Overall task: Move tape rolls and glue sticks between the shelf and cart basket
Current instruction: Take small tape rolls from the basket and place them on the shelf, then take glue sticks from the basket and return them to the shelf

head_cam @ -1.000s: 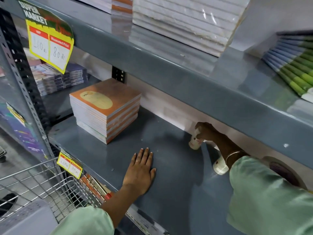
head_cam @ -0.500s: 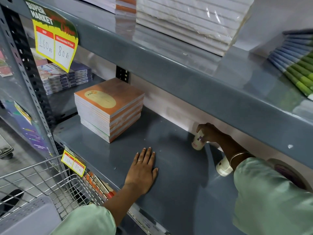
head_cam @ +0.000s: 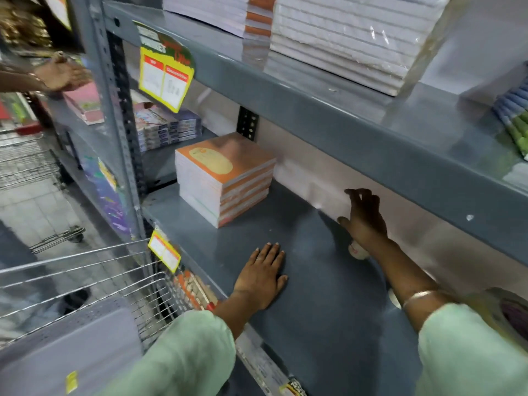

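My left hand (head_cam: 261,277) lies flat, fingers spread, on the grey middle shelf (head_cam: 308,310). Further back, my right hand (head_cam: 364,218) hovers near the shelf's rear wall with its fingers apart and nothing in them. A white glue stick (head_cam: 357,250) shows just under that wrist, mostly hidden by it. Another white item (head_cam: 394,299) peeks out behind my right forearm. A large brown tape roll (head_cam: 511,312) sits at the far right, partly behind my sleeve. The wire cart basket (head_cam: 85,281) stands at lower left beside the shelf.
A stack of orange notebooks (head_cam: 225,178) sits on the shelf's left part. The upper shelf (head_cam: 343,115) overhangs closely, loaded with paper packs (head_cam: 351,32). A grey plastic piece (head_cam: 71,352) lies in the cart. Another person's hand (head_cam: 63,75) reaches into the neighbouring shelf at upper left.
My right hand has let go of the glue stick it was gripping and spread its fingers above it. The left hand stayed flat. The view swung left.
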